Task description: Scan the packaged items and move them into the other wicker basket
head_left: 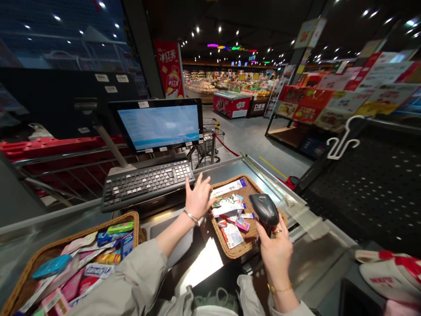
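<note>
While the right hand (275,254) curls firmly around a black handheld barcode scanner (264,209), holding it just above a wicker tray (230,252) of small flat packets (227,210), the left hand (198,197) is open, its fingers spread and holding nothing, and it hovers over the tray's near corner beside a black keyboard (148,182). The tray lies on a steel checkout counter (223,169), and its packets are heaped loosely, with the scanner's nose pointing down toward them. A larger wicker basket (131,219) at the lower left is packed with more packets and a teal case (51,266). Behind the keyboard, a monitor (158,124) shows a pale blue screen. On the right stand a black perforated panel (368,193) with a white plastic hanger (342,138) and a red-and-white cloth bag (391,272). Further off, past a shopping cart (210,142), a red chest freezer (230,104) stands in the supermarket aisle.
</note>
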Motion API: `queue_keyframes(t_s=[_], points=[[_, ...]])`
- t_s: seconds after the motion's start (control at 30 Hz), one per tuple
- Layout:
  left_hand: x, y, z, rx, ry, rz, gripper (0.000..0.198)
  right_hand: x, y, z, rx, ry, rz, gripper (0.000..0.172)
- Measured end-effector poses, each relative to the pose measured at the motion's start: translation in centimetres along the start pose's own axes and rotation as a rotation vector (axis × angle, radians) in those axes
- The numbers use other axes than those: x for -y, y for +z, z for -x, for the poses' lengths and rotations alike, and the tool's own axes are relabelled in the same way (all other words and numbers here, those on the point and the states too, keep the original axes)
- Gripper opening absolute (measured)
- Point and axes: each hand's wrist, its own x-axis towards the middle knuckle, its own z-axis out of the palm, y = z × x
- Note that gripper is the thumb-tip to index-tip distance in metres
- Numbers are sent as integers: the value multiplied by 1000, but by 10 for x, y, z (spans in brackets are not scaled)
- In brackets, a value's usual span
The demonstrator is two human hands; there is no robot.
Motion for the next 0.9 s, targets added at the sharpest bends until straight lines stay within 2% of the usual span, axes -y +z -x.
queue_keyframes(t_s=[0.17,0.3,0.6,0.9], points=[[-5,19,-7,15,-2,44,41,-6,-3,-2,-20,19,10,51],[4,15,3,31,-37,29,42,-5,2,-1,-1,26,1,49],[30,-30,45,88,-192,-6,40,22,34,13,158,-25,-48,49],[54,-76,109,120,-370,-72,42,48,69,43,408,-149,-146,44]])
